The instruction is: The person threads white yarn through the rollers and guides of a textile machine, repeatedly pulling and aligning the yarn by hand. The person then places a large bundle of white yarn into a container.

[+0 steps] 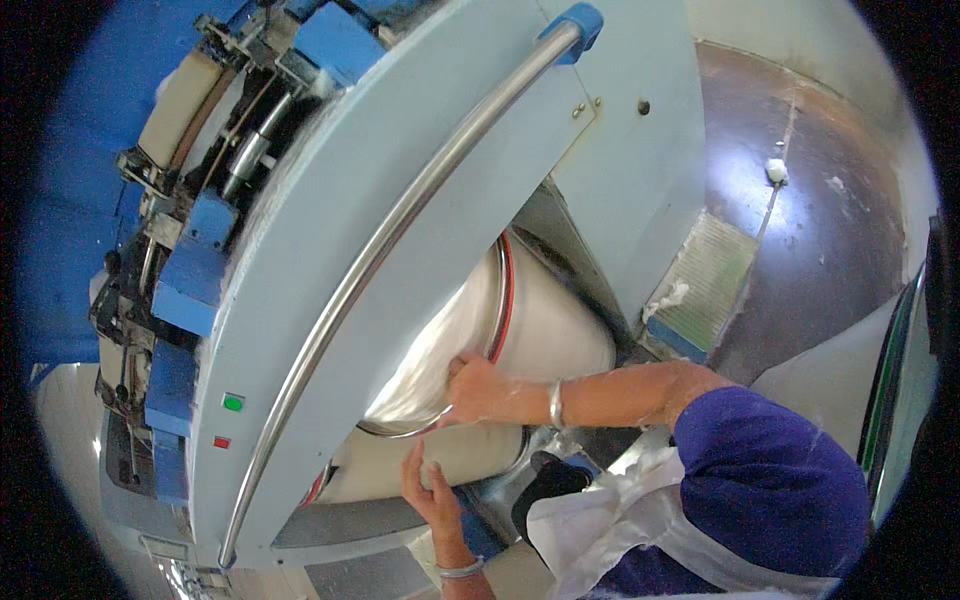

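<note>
The white sliver can (545, 330) sits tucked under the pale grey machine cover (420, 200), lying across the picture with its metal rim (500, 300) and a red band facing the cover, its body running out to the right of it. The right hand (480, 388) is curled over the rim at the can's lower edge, fingers closed on it, a metal bangle at the wrist. The left hand (432, 490), just below the can, is half closed, with a small tuft of white fibre (428, 472) seemingly pinched at the fingertips, though the grip is hard to make out. The can looks like a light, stiff drum with smooth, rather slippery walls; full of soft fibre it probably drags more than it weighs, so the rim seems the surest hold. The fibre itself would tear and shed at a pull. The can's mouth is blurred, so I cannot tell how full it is; its base and the part under the cover are hidden, as is whatever lies behind the long steel rail (400, 230) on the cover.
</note>
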The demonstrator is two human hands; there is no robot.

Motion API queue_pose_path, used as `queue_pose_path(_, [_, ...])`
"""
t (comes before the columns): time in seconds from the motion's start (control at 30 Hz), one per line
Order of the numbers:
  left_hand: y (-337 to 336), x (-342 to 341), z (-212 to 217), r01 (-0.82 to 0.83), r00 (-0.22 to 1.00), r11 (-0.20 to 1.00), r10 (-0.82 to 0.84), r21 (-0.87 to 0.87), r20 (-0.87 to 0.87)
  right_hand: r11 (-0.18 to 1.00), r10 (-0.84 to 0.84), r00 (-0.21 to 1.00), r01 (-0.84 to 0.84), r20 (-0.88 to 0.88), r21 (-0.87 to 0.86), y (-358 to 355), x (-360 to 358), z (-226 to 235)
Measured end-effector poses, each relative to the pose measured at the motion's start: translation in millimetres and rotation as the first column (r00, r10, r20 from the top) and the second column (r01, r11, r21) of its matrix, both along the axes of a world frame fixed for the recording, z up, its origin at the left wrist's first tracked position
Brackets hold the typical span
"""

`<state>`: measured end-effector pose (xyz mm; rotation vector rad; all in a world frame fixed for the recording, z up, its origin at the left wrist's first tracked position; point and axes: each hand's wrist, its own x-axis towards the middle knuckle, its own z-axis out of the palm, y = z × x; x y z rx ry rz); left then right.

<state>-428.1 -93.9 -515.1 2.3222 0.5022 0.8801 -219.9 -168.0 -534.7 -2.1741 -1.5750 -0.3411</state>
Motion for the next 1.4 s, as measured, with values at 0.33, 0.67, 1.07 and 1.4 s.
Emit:
queue_pose_path(0.33, [27, 22, 21, -0.296, 0.955, 0.954, 0.297, -0.042, 0.024, 0.931, 0.301, 0.928, -0.236, -0.219, 0.279, 32, -84, -4])
queue_pose_path(0.67, [-11, 68, 29, 0.041, 0.998, 0.918, -0.018, 0.394, -0.062, 0.941, 0.339, 0.941, -0.338, 0.005, -0.032, -110, 26, 29])
queue_pose_path(1.07, [-141, 61, 12, -0.039, 0.997, 0.900, 0.004, 0.434, 0.082, 0.979, 0.195, 0.979, -0.197, 0.054, 0.051, -179, 182, -1])
queue_pose_path(1.4, [-108, -21, 16, 0.052, 0.963, 0.962, 0.023, 0.268, -0.270, 0.963, -0.165, 0.985, 0.172, -0.052, 0.209, -200, 40, -18])
